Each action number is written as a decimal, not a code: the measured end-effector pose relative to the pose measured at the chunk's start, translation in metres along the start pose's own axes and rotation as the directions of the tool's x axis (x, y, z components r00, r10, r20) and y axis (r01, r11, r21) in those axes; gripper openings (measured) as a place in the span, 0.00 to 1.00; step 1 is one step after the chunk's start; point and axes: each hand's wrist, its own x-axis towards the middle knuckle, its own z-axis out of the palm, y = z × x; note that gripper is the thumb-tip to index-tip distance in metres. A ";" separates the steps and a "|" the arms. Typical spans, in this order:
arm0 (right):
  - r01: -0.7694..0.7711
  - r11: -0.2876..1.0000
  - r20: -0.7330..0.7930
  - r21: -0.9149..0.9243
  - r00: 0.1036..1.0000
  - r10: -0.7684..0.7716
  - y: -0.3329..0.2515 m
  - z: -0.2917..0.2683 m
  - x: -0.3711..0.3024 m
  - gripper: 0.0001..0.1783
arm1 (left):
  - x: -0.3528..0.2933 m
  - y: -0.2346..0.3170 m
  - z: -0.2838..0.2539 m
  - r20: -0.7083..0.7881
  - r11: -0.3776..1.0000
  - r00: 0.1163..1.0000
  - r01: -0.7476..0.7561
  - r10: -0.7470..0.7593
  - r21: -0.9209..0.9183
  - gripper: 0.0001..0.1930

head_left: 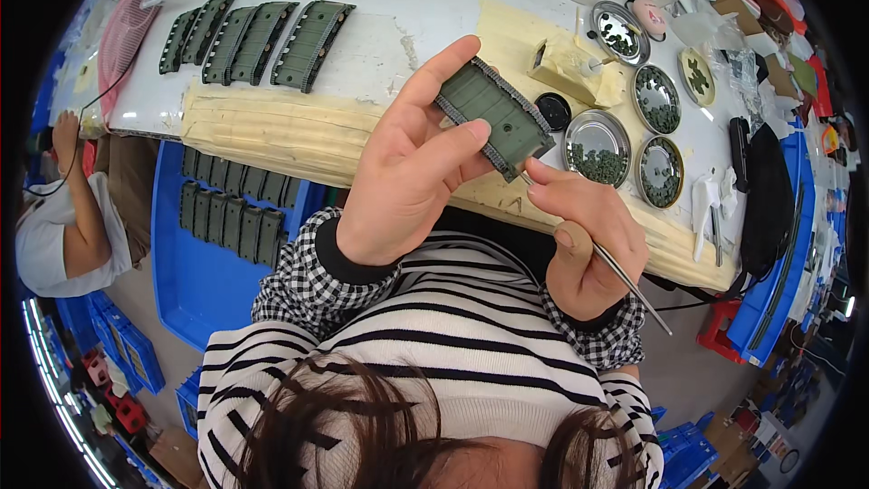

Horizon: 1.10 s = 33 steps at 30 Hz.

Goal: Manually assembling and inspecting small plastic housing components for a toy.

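My left hand [407, 163] grips a dark green plastic model part [502, 109], a slightly curved panel with ribbed, track-like edges. The thumb lies across its face and the index finger stretches along the far edge. My right hand [593, 235] is closed round a slim pointed metal tool [625, 277], whose rear end sticks out below the palm. The tool's front end meets the panel's lower corner, where my right fingertips hide any detail. On the table at the far left, several similar green panels [312, 45] lie in a slanting row.
Round metal dishes [597, 129] of small green pieces stand at the right, beside a tape-wrapped block [579, 72] and a black round cap [553, 110]. A blue bin [195, 281] below the table's padded edge [272, 136] holds more panels. Another person [77, 226] is at the left.
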 end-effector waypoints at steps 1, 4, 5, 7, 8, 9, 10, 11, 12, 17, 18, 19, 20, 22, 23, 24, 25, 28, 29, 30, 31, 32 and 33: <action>0.003 1.000 0.012 -0.007 1.000 -0.003 -0.002 -0.002 0.001 0.11 | 0.000 0.001 0.000 0.004 1.000 1.000 0.001 -0.001 0.001 0.30; 0.018 1.000 0.030 -0.022 0.999 -0.018 -0.002 -0.003 0.002 0.12 | 0.000 0.002 0.001 0.014 1.000 1.000 0.003 -0.003 0.006 0.30; 0.024 0.999 0.033 -0.026 0.999 -0.023 -0.002 -0.003 0.002 0.12 | 0.000 0.002 0.001 0.016 1.000 1.000 0.005 -0.005 0.008 0.30; 0.027 0.999 0.030 -0.028 0.999 -0.026 -0.002 -0.003 0.002 0.13 | 0.000 0.002 0.001 0.017 1.000 1.000 0.008 -0.008 0.011 0.31; 0.028 0.999 0.028 -0.029 0.999 -0.027 -0.001 -0.003 0.002 0.13 | 0.000 0.002 0.001 0.015 1.000 1.000 0.009 -0.009 0.013 0.31; 0.024 0.999 0.030 -0.026 0.999 -0.023 -0.001 -0.003 0.001 0.13 | 0.000 0.002 0.001 0.013 1.000 1.000 0.009 -0.009 0.015 0.31; 0.019 1.000 0.033 -0.022 0.999 -0.019 -0.001 -0.003 0.001 0.14 | 0.001 0.002 0.001 0.013 1.000 1.000 0.011 -0.011 0.011 0.31; 0.015 1.000 0.036 -0.018 0.999 -0.015 -0.001 -0.003 0.001 0.14 | 0.001 0.001 0.001 0.012 1.000 1.000 0.013 -0.013 0.007 0.31; 0.007 1.000 0.021 0.004 1.000 -0.007 -0.001 -0.004 0.001 0.15 | 0.001 0.002 0.001 0.012 1.000 1.000 0.014 -0.014 0.003 0.31; -0.026 0.971 -0.198 0.239 0.977 0.075 0.007 -0.006 -0.008 0.28 | 0.007 0.009 -0.001 0.084 1.000 0.996 -0.002 0.004 -0.030 0.29; -0.028 0.968 -0.242 0.249 0.966 0.090 0.008 -0.007 -0.008 0.33 | 0.009 0.011 -0.002 0.096 0.999 0.995 -0.015 0.018 -0.038 0.29; -0.037 0.953 -0.262 0.299 0.958 0.119 0.006 -0.009 -0.008 0.34 | 0.011 0.013 -0.003 0.086 0.997 0.996 -0.004 0.012 -0.082 0.29; -0.044 0.936 -0.279 0.349 0.949 0.149 0.005 -0.010 -0.008 0.34 | 0.013 0.014 -0.005 0.077 0.992 0.997 0.005 0.005 -0.128 0.29; -0.046 0.939 -0.302 0.341 0.940 0.155 0.006 -0.009 -0.010 0.34 | 0.017 0.013 -0.007 0.045 0.973 0.999 0.019 -0.009 -0.230 0.30; -0.047 0.940 -0.314 0.337 0.936 0.159 0.006 -0.008 -0.010 0.34 | 0.020 0.011 -0.007 0.021 0.957 1.000 0.022 -0.016 -0.289 0.30; -0.046 0.939 -0.314 0.342 0.936 0.160 0.007 -0.006 -0.011 0.34 | 0.021 0.009 -0.007 -0.004 0.936 1.000 0.022 -0.025 -0.350 0.31; -0.045 0.937 -0.314 0.347 0.936 0.161 0.007 -0.004 -0.012 0.34 | 0.023 0.008 -0.006 -0.012 0.897 0.999 0.030 -0.039 -0.441 0.30; -0.053 0.943 -0.300 0.329 0.941 0.157 0.005 -0.001 -0.012 0.34 | 0.027 0.010 -0.003 -0.038 0.780 0.990 0.080 -0.132 -0.620 0.26; -0.056 0.945 -0.291 0.324 0.944 0.156 0.006 -0.001 -0.012 0.33 | 0.029 0.010 -0.003 -0.032 0.768 0.991 0.080 -0.130 -0.635 0.24; -0.058 0.946 -0.284 0.319 0.946 0.154 0.005 -0.001 -0.013 0.33 | 0.030 0.010 -0.004 -0.024 0.757 0.992 0.081 -0.127 -0.649 0.23; -0.057 0.948 -0.279 0.313 0.949 0.149 0.004 -0.001 -0.014 0.33 | 0.030 0.010 -0.004 -0.016 0.745 0.992 0.082 -0.124 -0.662 0.22; -0.056 0.950 -0.274 0.308 0.951 0.145 0.004 -0.002 -0.014 0.33 | 0.030 0.011 -0.005 -0.013 0.740 0.992 0.083 -0.123 -0.667 0.21; -0.057 0.952 -0.270 0.300 0.952 0.143 0.003 -0.002 -0.015 0.33 | 0.030 0.011 -0.005 -0.006 0.735 0.992 0.088 -0.125 -0.673 0.21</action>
